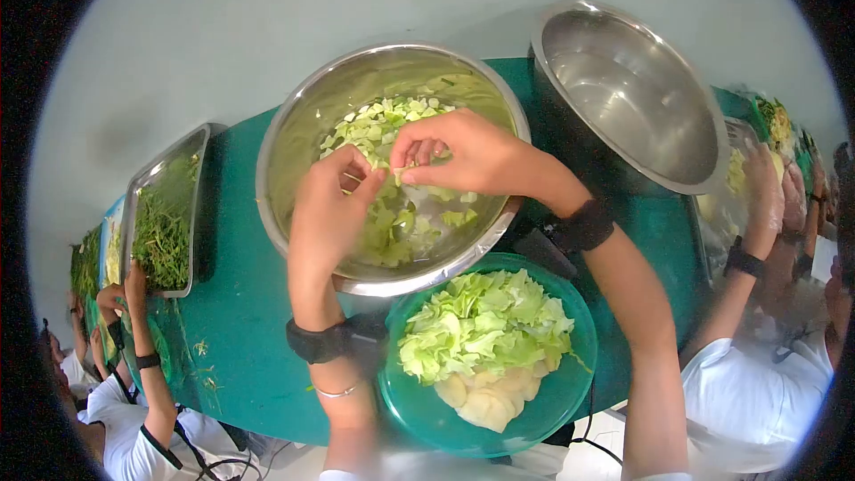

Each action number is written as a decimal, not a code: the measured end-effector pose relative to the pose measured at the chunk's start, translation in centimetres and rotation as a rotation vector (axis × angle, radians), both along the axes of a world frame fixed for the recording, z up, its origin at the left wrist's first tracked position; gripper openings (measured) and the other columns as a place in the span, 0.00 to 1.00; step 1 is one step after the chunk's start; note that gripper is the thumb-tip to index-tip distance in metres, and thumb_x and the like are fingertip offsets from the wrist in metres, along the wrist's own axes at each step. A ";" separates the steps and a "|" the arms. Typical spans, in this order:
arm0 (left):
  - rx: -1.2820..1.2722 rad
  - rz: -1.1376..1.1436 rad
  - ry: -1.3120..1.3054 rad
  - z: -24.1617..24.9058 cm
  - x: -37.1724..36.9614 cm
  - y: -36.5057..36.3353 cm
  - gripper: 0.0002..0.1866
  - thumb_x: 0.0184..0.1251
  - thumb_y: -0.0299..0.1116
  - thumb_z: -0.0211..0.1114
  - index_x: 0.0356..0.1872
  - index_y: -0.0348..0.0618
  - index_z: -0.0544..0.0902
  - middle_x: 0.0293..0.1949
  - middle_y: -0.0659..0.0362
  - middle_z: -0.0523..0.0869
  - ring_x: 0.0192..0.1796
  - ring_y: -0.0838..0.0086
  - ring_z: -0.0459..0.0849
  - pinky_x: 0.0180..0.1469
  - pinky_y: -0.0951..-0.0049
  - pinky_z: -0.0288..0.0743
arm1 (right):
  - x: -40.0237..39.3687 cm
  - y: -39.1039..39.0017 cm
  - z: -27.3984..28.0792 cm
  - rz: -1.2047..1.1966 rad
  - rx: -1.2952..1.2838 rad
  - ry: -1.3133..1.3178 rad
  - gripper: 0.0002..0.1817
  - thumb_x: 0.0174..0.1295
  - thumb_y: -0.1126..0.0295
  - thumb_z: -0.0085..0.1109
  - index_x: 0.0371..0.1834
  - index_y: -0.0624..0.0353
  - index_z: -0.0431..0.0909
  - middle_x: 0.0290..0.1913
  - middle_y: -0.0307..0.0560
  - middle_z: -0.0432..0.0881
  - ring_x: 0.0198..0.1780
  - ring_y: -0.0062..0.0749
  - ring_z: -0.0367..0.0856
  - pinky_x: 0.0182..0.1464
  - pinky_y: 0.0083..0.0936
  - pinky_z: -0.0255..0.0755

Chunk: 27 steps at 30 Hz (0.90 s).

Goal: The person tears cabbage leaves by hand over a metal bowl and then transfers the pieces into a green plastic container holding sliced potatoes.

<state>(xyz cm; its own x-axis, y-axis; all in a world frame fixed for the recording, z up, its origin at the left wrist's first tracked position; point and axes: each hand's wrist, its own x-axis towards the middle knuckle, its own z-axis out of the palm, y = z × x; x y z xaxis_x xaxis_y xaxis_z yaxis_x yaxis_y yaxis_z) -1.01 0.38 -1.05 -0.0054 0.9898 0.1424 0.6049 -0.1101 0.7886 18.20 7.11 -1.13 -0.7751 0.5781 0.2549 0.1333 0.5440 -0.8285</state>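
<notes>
My left hand (331, 205) and my right hand (468, 158) meet above a large steel basin (274, 205). Their fingertips pinch a small piece of pale green cabbage-like leaf (398, 174) between them, partly hidden by the fingers. Inside the basin, torn leaf pieces (378, 120) lie in a heap, with more in the water nearer me. Below my hands stands a green plastic bowl (583, 374). It holds torn green leaves (485, 316), and pale round slices (485, 401) lie at its near side.
A second steel basin (637, 89) is tilted at the back right. At left, a metal tray (191, 214) holds green herbs (165, 236), with a co-worker's hand (134, 285) at its edge. A gloved co-worker's hand (763, 178) is at right. Green scraps lie on the green table (245, 338).
</notes>
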 end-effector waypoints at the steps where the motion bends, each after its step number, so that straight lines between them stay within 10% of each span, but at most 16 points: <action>1: -0.009 -0.010 0.006 0.1 0.2 -0.1 0.08 0.58 0.26 0.66 0.27 0.34 0.76 0.24 0.56 0.80 0.25 0.75 0.77 0.29 0.73 0.70 | 0.0 0.0 0.0 0.006 -0.020 0.034 0.09 0.57 0.68 0.63 0.37 0.60 0.79 0.35 0.41 0.81 0.37 0.28 0.77 0.42 0.24 0.72; 27: 0.002 -0.227 -0.224 0.2 0.5 0.0 0.06 0.56 0.27 0.70 0.30 0.38 0.80 0.24 0.66 0.80 0.27 0.85 0.76 0.31 0.82 0.68 | 0.0 0.2 0.0 -0.039 -0.078 0.092 0.09 0.56 0.70 0.65 0.33 0.62 0.75 0.30 0.35 0.76 0.33 0.17 0.72 0.38 0.17 0.68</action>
<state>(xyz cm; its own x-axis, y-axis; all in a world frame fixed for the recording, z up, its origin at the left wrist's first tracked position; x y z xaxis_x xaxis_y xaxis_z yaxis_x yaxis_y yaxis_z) -0.54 0.43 -0.82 0.1845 0.9690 0.1641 0.3761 -0.2238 0.8991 18.18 7.27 -1.11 -0.7268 0.6285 0.2771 0.0743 0.4729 -0.8780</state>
